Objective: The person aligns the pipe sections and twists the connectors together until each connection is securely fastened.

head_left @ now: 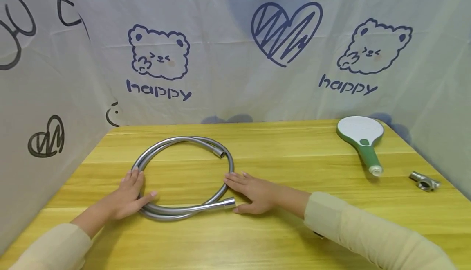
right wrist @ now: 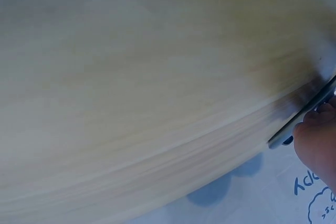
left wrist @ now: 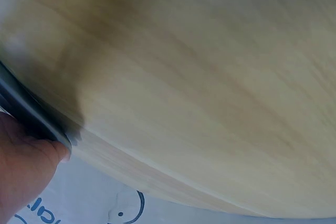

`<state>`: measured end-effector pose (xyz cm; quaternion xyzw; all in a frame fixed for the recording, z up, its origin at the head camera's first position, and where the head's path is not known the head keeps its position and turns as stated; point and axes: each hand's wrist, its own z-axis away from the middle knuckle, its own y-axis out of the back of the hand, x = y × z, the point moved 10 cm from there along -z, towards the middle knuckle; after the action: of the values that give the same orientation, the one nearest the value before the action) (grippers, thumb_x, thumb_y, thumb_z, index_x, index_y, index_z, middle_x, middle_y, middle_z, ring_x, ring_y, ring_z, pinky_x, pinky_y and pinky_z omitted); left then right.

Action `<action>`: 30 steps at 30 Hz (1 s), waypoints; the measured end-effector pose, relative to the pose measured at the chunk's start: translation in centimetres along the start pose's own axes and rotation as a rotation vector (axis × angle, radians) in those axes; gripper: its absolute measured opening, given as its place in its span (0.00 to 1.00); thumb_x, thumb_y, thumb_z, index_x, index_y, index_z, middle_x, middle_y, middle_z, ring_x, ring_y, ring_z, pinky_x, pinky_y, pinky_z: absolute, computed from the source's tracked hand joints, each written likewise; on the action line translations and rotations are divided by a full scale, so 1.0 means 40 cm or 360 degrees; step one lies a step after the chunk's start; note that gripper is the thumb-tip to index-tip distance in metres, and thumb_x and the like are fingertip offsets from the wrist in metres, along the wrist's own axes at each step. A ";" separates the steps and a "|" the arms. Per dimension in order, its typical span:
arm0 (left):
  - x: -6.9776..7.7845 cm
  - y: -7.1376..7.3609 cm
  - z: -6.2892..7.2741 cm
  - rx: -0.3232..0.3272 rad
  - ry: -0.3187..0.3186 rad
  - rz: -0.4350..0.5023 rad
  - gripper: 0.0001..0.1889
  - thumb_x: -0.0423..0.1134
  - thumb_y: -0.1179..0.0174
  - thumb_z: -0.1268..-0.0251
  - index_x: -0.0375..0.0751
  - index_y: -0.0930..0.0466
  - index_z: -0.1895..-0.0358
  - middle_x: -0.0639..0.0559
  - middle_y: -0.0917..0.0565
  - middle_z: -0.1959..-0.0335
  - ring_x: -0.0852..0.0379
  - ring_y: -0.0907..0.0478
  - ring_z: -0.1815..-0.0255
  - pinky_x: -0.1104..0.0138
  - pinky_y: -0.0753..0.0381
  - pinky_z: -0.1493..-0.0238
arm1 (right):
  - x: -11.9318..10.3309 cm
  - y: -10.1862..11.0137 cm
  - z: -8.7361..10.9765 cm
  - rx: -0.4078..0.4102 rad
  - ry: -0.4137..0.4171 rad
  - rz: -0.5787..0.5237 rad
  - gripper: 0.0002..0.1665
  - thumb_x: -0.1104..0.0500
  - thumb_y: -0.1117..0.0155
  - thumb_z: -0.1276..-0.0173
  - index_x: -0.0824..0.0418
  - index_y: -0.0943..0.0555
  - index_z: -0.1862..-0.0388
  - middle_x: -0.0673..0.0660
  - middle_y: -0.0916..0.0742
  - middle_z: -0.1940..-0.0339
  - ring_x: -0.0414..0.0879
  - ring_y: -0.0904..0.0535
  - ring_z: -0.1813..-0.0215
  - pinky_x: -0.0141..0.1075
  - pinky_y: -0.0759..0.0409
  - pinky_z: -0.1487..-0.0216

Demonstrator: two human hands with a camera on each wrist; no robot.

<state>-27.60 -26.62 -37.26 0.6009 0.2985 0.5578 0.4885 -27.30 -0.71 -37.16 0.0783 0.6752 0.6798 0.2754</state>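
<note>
A coiled silver shower hose (head_left: 158,210) lies on the wooden table in the head view. Its wider metal end fitting (head_left: 229,203) points right at the front of the loop, and the other end fitting (head_left: 219,152) sits inside the loop's far right. My left hand (head_left: 126,196) touches the coil's left side, fingers extended and thumb reaching over the loop. On the opposite side, my right hand (head_left: 255,192) touches the hose with outstretched fingertips, its thumb near the wider fitting. Each wrist view shows part of a hand against the hose at the frame's edge.
A green and white shower head (head_left: 360,130) lies at the back right of the table (head_left: 294,147). Nearer the right edge is a small metal fitting (head_left: 425,181) with a round opening. White sheets with drawings (head_left: 220,57) hang behind and beside the table.
</note>
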 end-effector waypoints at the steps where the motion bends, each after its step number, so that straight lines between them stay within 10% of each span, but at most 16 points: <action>1: 0.001 -0.001 0.001 -0.0006 0.0003 0.0004 0.48 0.59 0.54 0.33 0.13 0.58 0.34 0.18 0.65 0.32 0.22 0.68 0.32 0.35 0.63 0.36 | 0.000 0.000 0.002 0.0002 0.0003 0.0003 0.45 0.44 0.48 0.32 0.64 0.52 0.26 0.61 0.47 0.24 0.53 0.54 0.24 0.49 0.54 0.26; 30: 0.069 -0.012 0.010 0.0052 -0.0314 -0.0175 0.40 0.55 0.52 0.33 0.27 0.50 0.30 0.31 0.51 0.28 0.32 0.57 0.28 0.43 0.51 0.32 | 0.010 0.003 0.068 0.0065 0.0029 -0.0024 0.43 0.45 0.48 0.31 0.64 0.49 0.27 0.61 0.44 0.25 0.56 0.52 0.24 0.52 0.53 0.27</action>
<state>-26.58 -24.05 -36.62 0.6436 0.2905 0.4634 0.5354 -26.38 1.88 -36.93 0.0728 0.6921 0.6644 0.2727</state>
